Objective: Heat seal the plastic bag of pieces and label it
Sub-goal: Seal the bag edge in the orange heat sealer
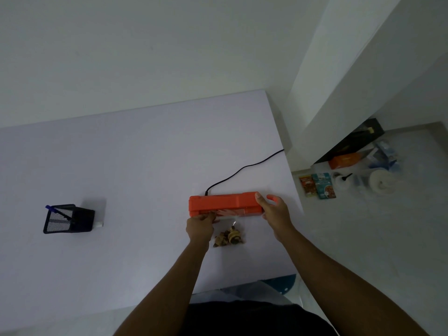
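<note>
Where wall meets — lilac table (121, 166)

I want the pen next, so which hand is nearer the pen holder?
Left. The left hand is at the sealer's front left corner, on the side facing the pen holder. The right hand grips the sealer's far right end, farther away.
</note>
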